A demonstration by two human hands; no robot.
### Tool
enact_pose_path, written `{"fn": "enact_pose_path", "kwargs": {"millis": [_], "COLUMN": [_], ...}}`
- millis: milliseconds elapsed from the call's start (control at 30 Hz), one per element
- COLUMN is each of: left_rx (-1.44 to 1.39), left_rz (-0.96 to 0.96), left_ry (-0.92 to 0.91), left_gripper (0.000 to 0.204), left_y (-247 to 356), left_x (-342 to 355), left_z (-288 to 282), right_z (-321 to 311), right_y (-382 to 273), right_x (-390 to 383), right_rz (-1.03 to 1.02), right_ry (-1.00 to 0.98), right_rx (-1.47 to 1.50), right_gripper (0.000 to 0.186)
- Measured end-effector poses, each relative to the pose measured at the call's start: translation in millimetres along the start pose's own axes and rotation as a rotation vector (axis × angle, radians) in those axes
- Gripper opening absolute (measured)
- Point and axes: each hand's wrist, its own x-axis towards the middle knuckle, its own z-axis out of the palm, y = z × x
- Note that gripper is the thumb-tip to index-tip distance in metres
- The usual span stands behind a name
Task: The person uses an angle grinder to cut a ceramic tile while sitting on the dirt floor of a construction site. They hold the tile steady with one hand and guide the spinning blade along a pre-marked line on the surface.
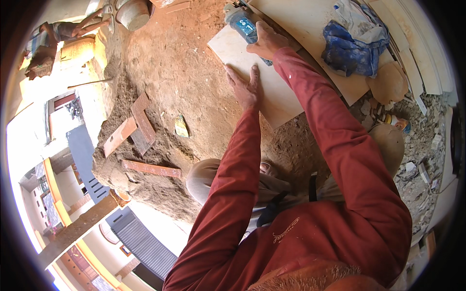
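A pale square tile (284, 99) lies on the dusty ground ahead of me. My left hand (242, 86) rests on its left edge, thumb and fingers apart. My right hand (266, 41) is wrapped round a blue power tool (241, 25) at the tile's far upper edge; the tool's lower part is partly hidden by the hand. Just right of these lies a larger pale board (303, 24), bearing crumpled blue and white cloths (347, 51).
Broken reddish strips (141, 123) and a small yellow packet (181, 125) lie on the left. A grey bucket (129, 14) and another person (68, 31) are at the upper left, near the ledge's edge. Rubble (422, 160), stacked boards (422, 48) and a container (399, 125) are at the right.
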Motion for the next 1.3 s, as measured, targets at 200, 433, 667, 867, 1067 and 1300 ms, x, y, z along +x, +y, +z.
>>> {"fn": "enact_pose_path", "kwargs": {"millis": [200, 433, 667, 867, 1067, 1300], "left_rx": [0.010, 0.027, 0.041, 0.036, -0.001, -0.043], "left_rz": [0.003, 0.018, 0.024, 0.009, 0.015, 0.035], "left_ry": [0.004, 0.008, 0.008, 0.013, 0.010, 0.041], "left_gripper": [0.106, 0.105, 0.104, 0.104, 0.105, 0.103], "left_y": [-2, -4, -5, -2, -1, -2], "left_x": [2, 1, 2, 1, 1, 0], "left_z": [1, 0, 1, 1, 1, -1], "right_z": [4, 7, 10, 9, 10, -3], "right_y": [1, 0, 3, 2, 6, 1], "right_x": [2, 1, 3, 0, 4, -19], "right_rz": [0.050, 0.032, 0.036, 0.029, 0.011, -0.088], "right_ry": [-0.018, 0.007, 0.006, 0.020, 0.016, 0.214], "right_rx": [-0.030, -0.032, -0.030, -0.021, 0.010, 0.266], "right_gripper": [0.095, 0.094, 0.093, 0.083, 0.084, 0.066]}}
